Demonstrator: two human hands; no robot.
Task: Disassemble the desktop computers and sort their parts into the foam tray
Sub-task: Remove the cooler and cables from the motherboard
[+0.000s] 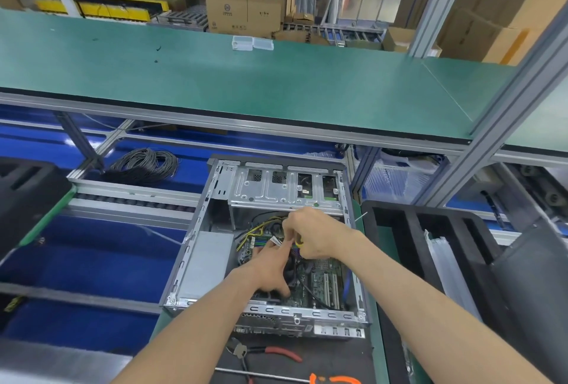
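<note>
An open desktop case (196, 260) lies flat in front of me, its green motherboard (322, 285) and grey power supply (206, 260) exposed. Both my hands are inside it over the board. My left hand (270, 270) reaches in with fingers spread and touches a white connector (276, 242). My right hand (310, 236) is curled round a bundle of yellow and black cables (261, 227) just above that connector. A black foam tray (412, 239) with long slots stands to the right of the case.
Red-handled pliers (270, 353), a long metal rod (261, 374) and an orange-handled tool (338, 380) lie on the black mat before the case. A coil of black cable (144, 165) sits at the back left. A green shelf (246, 82) hangs overhead with small clear boxes (252, 43).
</note>
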